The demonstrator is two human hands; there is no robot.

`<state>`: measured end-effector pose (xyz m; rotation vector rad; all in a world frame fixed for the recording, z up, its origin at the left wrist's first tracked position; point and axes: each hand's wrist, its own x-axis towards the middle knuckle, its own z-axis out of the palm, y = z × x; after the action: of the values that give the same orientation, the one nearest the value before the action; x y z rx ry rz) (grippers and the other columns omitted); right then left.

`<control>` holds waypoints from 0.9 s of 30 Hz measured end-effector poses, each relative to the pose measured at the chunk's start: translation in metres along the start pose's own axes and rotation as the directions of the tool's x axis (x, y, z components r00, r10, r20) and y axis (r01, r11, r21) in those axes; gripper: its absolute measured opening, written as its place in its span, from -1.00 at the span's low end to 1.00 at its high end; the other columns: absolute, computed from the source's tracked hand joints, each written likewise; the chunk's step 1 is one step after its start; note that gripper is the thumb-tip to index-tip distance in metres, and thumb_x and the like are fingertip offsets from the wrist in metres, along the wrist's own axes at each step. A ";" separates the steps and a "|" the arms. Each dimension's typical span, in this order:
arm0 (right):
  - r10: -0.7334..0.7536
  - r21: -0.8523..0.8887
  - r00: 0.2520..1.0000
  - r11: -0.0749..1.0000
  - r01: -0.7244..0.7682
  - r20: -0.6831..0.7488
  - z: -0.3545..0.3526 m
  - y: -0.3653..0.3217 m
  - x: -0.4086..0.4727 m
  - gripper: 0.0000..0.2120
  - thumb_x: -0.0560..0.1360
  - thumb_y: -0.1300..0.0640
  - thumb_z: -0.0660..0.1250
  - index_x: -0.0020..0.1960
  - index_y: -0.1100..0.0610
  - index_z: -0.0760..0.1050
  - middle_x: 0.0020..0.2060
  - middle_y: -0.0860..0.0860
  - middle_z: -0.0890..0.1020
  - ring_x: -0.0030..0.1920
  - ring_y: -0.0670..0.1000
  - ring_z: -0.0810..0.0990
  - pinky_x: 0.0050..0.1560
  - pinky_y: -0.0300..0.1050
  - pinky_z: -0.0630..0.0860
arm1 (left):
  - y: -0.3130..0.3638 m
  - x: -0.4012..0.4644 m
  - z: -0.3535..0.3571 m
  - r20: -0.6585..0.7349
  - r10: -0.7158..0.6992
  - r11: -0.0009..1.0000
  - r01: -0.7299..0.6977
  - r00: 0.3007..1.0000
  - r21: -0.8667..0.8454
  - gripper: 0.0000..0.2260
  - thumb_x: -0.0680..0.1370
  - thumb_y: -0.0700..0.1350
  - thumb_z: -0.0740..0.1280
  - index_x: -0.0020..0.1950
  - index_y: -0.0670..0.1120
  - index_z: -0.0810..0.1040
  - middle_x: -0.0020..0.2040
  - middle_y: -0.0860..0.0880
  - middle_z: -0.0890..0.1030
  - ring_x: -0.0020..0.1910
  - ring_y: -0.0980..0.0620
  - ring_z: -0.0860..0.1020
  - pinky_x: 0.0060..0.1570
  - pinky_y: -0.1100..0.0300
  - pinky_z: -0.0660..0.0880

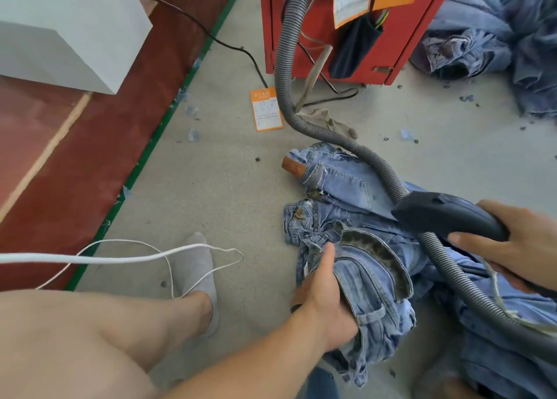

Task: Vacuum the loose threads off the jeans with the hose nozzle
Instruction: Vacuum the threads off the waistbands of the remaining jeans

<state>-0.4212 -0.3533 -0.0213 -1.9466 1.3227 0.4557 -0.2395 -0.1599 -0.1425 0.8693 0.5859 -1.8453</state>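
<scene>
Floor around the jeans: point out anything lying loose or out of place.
An orange tag lies loose on the concrete by the red cabinet. Small dark scraps of lint dot the floor, and a beige cloth strip trails under the hose. A white cord loops across by the socked foot.

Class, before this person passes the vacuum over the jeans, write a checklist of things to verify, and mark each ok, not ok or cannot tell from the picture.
1. Left hand grips the jeans at the waistband: ok.
2. Right hand holds the black hose handle: ok.
3. Grey hose runs unkinked back to the red machine: ok.
4. Nozzle tip on the denim: cannot tell, it is out of view.
5. Jeans spread flat: not ok, bunched and folded.
6. Suction on: cannot tell.
</scene>
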 end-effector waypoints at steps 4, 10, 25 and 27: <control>0.013 0.021 0.999 1.000 -0.013 -0.035 -0.004 0.037 0.009 -0.34 0.29 -0.60 0.41 0.16 -0.15 0.55 -0.49 0.11 0.60 -0.64 0.16 0.55 -0.61 -0.12 0.52 | -0.019 0.005 0.005 -0.145 -0.040 0.983 0.065 0.989 0.174 -0.60 0.75 0.02 0.14 0.36 -0.24 0.55 0.18 -0.20 0.69 0.20 -0.18 0.65 0.08 0.01 0.60; -0.032 -0.010 0.999 0.999 0.032 0.001 -0.005 0.031 0.002 -0.33 0.33 -0.55 0.43 0.19 -0.08 0.54 -0.47 0.11 0.61 -0.63 0.12 0.56 -0.59 -0.12 0.53 | -0.050 0.006 0.017 0.041 0.363 0.359 -0.180 0.931 0.916 -0.68 0.69 0.03 0.23 0.41 -0.05 0.42 0.32 0.00 0.46 0.28 0.10 0.42 0.43 0.20 0.30; -0.005 0.003 0.866 1.000 0.004 0.500 -0.005 -0.011 0.001 -0.52 0.44 -0.40 0.47 0.17 -0.11 0.53 -0.42 0.22 0.62 -0.52 0.12 0.52 -0.42 -0.07 0.54 | -0.060 0.002 -0.024 0.478 0.175 -0.603 -0.290 0.861 0.743 -0.48 0.69 0.21 -0.03 0.64 0.11 0.10 0.68 -0.05 0.10 0.65 -0.11 0.01 0.60 -0.19 -0.10; -0.027 0.164 0.835 0.983 -0.076 0.549 0.011 -0.013 0.012 -0.68 0.51 -0.21 0.50 0.09 -0.03 0.57 -0.38 0.20 0.56 -0.51 0.10 0.47 -0.45 -0.06 0.53 | -0.058 0.000 -0.028 0.539 0.234 -0.702 -0.243 0.809 0.669 -0.48 0.68 0.19 -0.03 0.64 0.12 0.21 0.67 0.00 0.19 0.66 -0.05 0.09 0.61 -0.14 0.04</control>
<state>-0.4033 -0.3504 -0.0313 -1.4881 0.9704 0.8108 -0.2844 -0.1162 -0.1588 1.8621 -1.9908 -1.0341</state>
